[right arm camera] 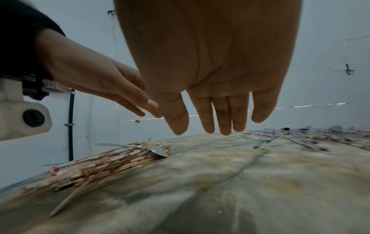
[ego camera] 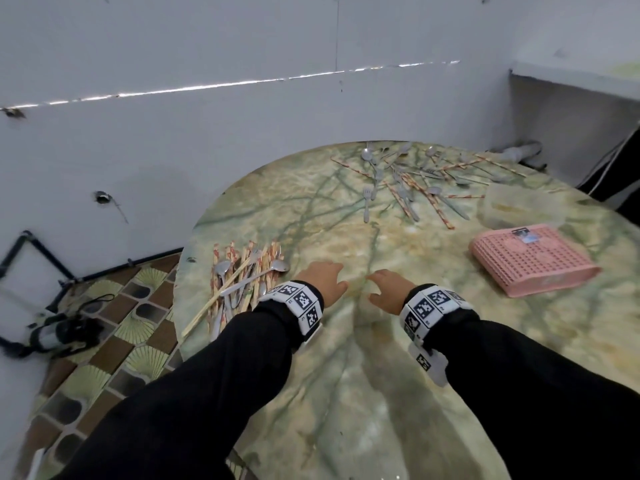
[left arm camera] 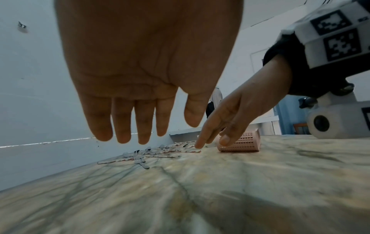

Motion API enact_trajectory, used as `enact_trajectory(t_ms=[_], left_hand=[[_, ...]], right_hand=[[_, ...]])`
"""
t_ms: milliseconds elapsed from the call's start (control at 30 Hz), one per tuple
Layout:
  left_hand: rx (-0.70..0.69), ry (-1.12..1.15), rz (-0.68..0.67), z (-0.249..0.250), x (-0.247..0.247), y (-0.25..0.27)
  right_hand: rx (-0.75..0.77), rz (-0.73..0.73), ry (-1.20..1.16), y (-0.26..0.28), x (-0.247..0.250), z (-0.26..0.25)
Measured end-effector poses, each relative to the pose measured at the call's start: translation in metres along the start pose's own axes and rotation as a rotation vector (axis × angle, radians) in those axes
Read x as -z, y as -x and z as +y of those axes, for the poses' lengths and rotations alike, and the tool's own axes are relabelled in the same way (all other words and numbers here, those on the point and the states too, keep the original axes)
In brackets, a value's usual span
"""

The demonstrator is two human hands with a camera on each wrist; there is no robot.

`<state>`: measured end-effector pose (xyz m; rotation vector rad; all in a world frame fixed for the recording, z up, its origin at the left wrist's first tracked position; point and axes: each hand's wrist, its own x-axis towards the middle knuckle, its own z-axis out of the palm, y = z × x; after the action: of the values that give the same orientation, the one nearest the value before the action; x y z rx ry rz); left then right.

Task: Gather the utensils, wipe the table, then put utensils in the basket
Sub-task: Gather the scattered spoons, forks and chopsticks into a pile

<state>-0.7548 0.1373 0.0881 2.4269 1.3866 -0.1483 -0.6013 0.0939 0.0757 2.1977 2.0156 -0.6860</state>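
Note:
Both hands hover empty over the middle of the round marble table (ego camera: 398, 393), fingers straight. My left hand (ego camera: 323, 277) is just right of a gathered pile of chopsticks and spoons (ego camera: 242, 278) at the table's left edge; the same gathered pile (right arm camera: 112, 159) shows in the right wrist view. My right hand (ego camera: 384, 284) is a palm's width to the right of the left one. Several forks, spoons and wrapped chopsticks lie as a scattered heap (ego camera: 415, 174) at the far side. A pink basket (ego camera: 530, 259) lies on its side to the right, also seen as the pink basket (left arm camera: 242, 143).
A clear plastic container (ego camera: 509, 206) sits just behind the basket. White walls close in behind and left of the table. The tiled floor (ego camera: 114, 334) at left holds a dark bag with straps. A white shelf stands at the far right.

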Motion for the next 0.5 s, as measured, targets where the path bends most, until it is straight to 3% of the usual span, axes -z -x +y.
enact_trajectory(t_ms=[300,500], left_hand=[[0.072,-0.023,-0.047,0.022,-0.007,0.002],[0.132,0.014,-0.009,0.071,-0.014,-0.007]], right_hand=[[-0.007,0.029,0.022,0.009,-0.001,0.033],[0.043,0.037,0.048,0.021,0.01,0.075]])
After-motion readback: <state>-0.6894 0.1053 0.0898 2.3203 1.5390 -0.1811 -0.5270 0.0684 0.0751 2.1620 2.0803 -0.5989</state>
